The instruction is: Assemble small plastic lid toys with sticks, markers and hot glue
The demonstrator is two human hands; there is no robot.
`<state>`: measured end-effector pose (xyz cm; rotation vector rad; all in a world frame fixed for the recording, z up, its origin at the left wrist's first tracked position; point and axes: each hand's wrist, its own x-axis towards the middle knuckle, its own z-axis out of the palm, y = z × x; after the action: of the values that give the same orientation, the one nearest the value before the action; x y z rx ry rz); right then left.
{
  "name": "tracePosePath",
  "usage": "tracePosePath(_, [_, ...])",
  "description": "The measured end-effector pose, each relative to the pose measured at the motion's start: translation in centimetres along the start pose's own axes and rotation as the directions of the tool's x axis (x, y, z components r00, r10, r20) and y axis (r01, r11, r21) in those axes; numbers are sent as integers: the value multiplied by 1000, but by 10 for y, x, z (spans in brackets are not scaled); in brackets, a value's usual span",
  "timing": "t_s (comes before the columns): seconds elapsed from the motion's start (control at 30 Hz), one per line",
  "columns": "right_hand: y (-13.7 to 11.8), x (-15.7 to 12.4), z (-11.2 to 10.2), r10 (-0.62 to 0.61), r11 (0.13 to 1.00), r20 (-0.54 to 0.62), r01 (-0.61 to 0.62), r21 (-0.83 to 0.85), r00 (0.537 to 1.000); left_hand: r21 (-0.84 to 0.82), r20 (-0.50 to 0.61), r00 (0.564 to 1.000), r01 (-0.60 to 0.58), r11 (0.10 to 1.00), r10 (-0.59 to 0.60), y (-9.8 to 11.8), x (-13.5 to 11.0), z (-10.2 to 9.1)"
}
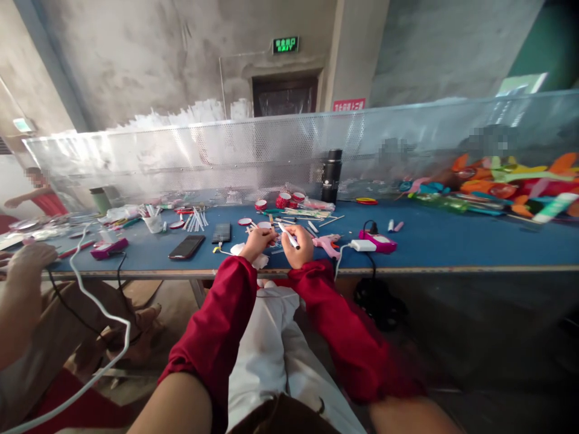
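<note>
My right hand (299, 247) is closed around a white pen (288, 235), which looks like a marker with a black end pointing down and right. Close beside it, my left hand (259, 242) has its fingers pinched together over the table; what they hold is too small to make out. Crumpled white tissue (261, 261) lies by the left wrist. A round white piece (264, 225) shows just behind the hands. To the right of my right hand lies a pink glue gun (326, 243).
Around me on the blue table (452, 244) are a phone (187, 247), a small black device (221, 232), a cup of white sticks (154, 223), a black thermos (332, 176) and a purple power strip (380, 242). Colourful pieces (506, 184) are heaped right. A co-worker's arm (22, 289) is left.
</note>
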<state>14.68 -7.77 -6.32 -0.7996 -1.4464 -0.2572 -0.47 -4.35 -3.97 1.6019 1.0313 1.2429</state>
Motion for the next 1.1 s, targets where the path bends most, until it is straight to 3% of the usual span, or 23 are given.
tracePosePath(0.33, [-5, 3, -2, -63, 995, 121, 72, -66, 991, 45, 31, 998, -47, 998, 46, 3, -2, -1])
tracePosePath(1.1, [-2, 4, 0, -102, 990, 136, 115, -87, 985, 61, 32, 998, -57, 996, 55, -4, 1, -1])
